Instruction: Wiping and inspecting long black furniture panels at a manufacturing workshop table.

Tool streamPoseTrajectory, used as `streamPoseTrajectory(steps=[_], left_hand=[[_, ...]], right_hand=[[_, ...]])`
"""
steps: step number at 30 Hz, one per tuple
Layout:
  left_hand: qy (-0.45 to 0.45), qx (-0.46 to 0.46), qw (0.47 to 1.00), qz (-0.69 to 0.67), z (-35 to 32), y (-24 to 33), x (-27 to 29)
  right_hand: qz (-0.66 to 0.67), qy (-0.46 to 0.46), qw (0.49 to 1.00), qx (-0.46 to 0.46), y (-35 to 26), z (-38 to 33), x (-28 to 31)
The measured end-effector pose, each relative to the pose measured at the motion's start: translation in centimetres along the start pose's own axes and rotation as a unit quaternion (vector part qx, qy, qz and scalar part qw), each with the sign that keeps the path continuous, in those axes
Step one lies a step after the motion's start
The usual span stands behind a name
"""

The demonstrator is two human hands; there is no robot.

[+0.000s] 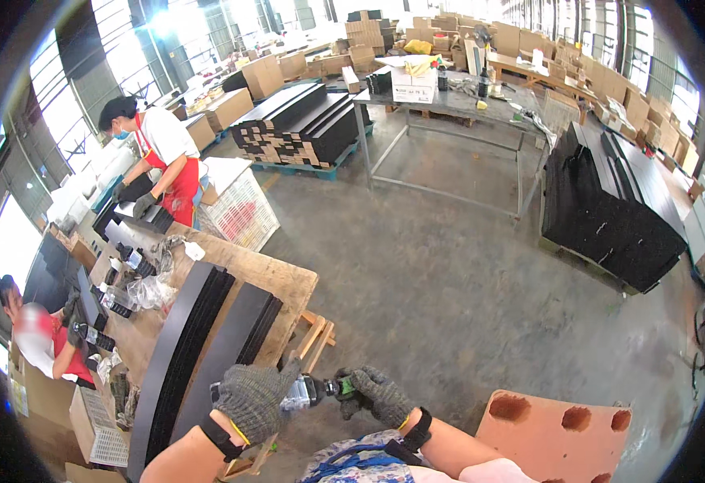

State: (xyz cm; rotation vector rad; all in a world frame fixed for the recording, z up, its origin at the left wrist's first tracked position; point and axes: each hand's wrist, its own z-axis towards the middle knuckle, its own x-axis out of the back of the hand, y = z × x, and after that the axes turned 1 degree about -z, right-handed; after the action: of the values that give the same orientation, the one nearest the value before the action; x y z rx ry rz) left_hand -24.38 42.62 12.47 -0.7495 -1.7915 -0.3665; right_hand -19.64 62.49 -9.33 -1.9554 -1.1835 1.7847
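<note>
Black panels (207, 338) left of hands, floor (417, 274) open ahead

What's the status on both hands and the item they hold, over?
Left hand gloved, gripping small clear bottle. Right hand gloved, pinching its green cap. Bottle held above wooden table's edge, beside black panel stacks. Nothing blocking.

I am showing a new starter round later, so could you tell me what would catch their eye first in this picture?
Low in the middle, the person's gloved left hand and right hand grip a small clear bottle with a green part at its right end. Left of them, long black panels lie stacked on a wooden workbench. Across the concrete floor, a tall stack of black boards stands at the right.
</note>
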Motion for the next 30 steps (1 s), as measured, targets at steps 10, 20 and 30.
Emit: streamPoseTrajectory(steps=[10,20,30], left_hand=[[-0.017,-0.040,0.981,0.192,3.6,2.7,2.6],[-0.001,-0.056,0.995,-0.082,-0.4,-3.2,2.0],[0.042,0.012,0.964,-0.263,-5.6,-4.5,-2.9]], right_hand=[[0.190,-0.134,0.972,-0.040,5.2,1.7,-0.8],[0.257,-0.121,0.954,-0.092,3.7,0.5,-2.0],[0.226,-0.038,0.965,-0.129,4.7,0.3,-3.1]])
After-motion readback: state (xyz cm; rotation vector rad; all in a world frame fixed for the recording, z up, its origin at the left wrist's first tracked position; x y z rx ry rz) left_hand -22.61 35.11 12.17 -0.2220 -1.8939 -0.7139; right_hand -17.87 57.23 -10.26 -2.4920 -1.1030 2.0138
